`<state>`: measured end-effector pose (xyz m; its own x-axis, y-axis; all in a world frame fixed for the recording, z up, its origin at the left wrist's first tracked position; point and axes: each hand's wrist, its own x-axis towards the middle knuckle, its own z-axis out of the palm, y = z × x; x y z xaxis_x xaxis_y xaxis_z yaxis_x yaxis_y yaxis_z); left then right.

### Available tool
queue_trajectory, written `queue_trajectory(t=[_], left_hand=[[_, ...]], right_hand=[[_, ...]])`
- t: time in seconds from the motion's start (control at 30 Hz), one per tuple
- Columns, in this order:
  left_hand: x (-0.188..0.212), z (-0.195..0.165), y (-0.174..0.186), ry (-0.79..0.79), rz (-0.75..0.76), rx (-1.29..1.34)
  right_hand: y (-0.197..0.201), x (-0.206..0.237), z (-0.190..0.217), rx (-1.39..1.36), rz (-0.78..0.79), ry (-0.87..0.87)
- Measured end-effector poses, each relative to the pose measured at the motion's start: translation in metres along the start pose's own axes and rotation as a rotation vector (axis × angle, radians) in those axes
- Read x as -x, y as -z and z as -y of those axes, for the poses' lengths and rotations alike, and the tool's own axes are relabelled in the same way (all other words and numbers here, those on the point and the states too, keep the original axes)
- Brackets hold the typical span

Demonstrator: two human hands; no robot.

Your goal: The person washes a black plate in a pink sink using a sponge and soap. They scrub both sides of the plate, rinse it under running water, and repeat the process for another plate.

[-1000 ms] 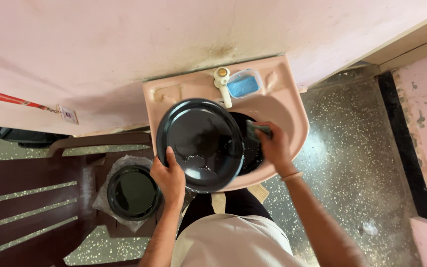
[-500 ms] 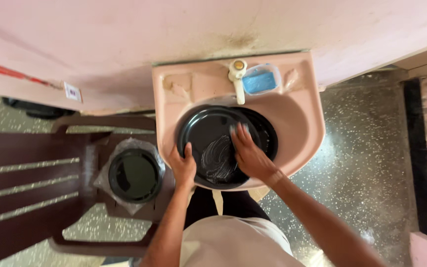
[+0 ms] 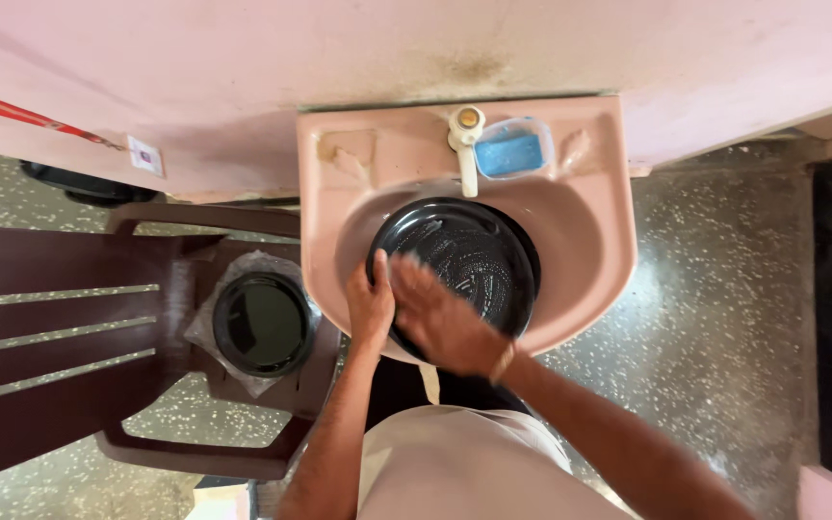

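While the left hand grips the pan by its rim at 9 o'clock, fingers curled round the edge, the right hand lies flat & spread wide on the pan's inner face, holding nothing I can make out (it's blurred, so a small scrubber under the palm can't be ruled out). Pan is black, round, sits in the pink sink, tilted a bit toward the person; soapy streaks show on its face from centre out to 3 o'clock. Tap stands at 12 o'clock of the pan, w/ a blue soap dish just beside it on the sink ledge.

Step in hand, by my read: rubbing suds over the pan's inside. Next move likely calls for a firm left-hand grip so the slick pan doesn't slip, then turning it to reach the unwashed part near 6 o'clock.

At 9 o'clock of the sink, apart from it, a brown chair carries a second black dish on clear plastic.
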<state>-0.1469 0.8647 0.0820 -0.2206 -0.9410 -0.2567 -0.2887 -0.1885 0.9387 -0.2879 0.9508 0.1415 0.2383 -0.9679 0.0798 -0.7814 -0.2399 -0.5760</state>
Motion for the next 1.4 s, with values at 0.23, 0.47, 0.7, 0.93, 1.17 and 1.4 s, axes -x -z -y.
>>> queue_trajectory(t=[0.23, 0.47, 0.7, 0.93, 1.17, 1.4], left_hand=[[-0.001, 0.003, 0.003, -0.423, 0.095, 0.133], [-0.02, 0.037, 0.002, 0.116, 0.078, -0.031], [-0.02, 0.049, 0.006, 0.089, 0.13, -0.032], [-0.016, 0.048, 0.003, 0.028, 0.124, -0.062], [-0.019, 0.033, 0.01, 0.053, 0.131, 0.013], [-0.018, 0.014, 0.008, -0.066, 0.105, -0.206]], right_hand=[[-0.006, -0.012, 0.004, -0.104, 0.008, -0.151], [-0.011, -0.026, -0.008, 0.134, 0.148, -0.082], [-0.004, -0.023, -0.005, 0.279, 0.074, -0.131], [0.014, -0.031, 0.017, 0.201, 0.117, -0.254], [0.017, -0.015, 0.033, 0.426, 0.241, -0.174], [0.005, -0.007, 0.025, 0.06, 0.036, -0.178]])
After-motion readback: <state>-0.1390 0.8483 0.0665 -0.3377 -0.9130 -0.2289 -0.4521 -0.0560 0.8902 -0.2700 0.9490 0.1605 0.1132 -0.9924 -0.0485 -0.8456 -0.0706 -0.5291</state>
